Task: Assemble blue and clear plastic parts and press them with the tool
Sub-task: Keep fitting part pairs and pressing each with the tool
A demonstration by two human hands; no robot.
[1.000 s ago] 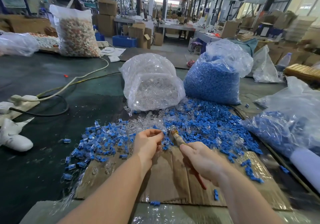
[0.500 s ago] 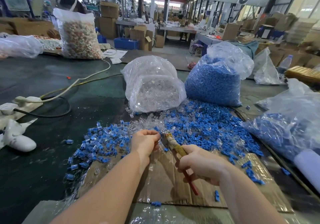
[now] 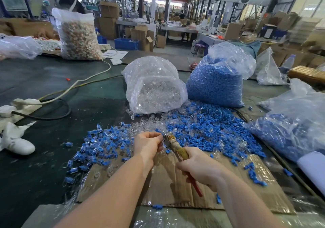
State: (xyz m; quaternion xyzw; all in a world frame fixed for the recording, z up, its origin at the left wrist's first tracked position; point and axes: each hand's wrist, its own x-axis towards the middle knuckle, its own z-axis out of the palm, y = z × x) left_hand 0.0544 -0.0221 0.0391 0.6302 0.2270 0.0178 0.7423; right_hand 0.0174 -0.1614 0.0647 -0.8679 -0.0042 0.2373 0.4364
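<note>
Leftmost on the dark green table (image 3: 52, 80) lie a white power strip (image 3: 26, 102) with a pale cable and, nearer, a crumpled white cloth (image 3: 15, 141). Next comes a scatter of assembled blue-and-clear plastic pieces (image 3: 98, 145), spilling onto the flat brown cardboard sheet (image 3: 168, 183) that covers the work spot. Above the cardboard, the left hand (image 3: 149, 145) has its fingers curled tight, pinching something small at the fingertips right against the metal head of the tool; what it pinches is too small to make out. Just beside it, the yellow-wrapped pliers with red handles (image 3: 177, 148) point up and left, the right hand (image 3: 200, 168) wrapped around the handles. Behind the hands stands a clear plastic bag of transparent parts (image 3: 154, 87), and to its right a taller clear bag packed with blue plastic parts (image 3: 216, 83). A loose heap of blue plastic parts (image 3: 211, 131), mixed with clear ones, spreads in front of both bags. Farthest right, another clear bag holding blue pieces (image 3: 290, 134) slumps on the table edge.
</note>
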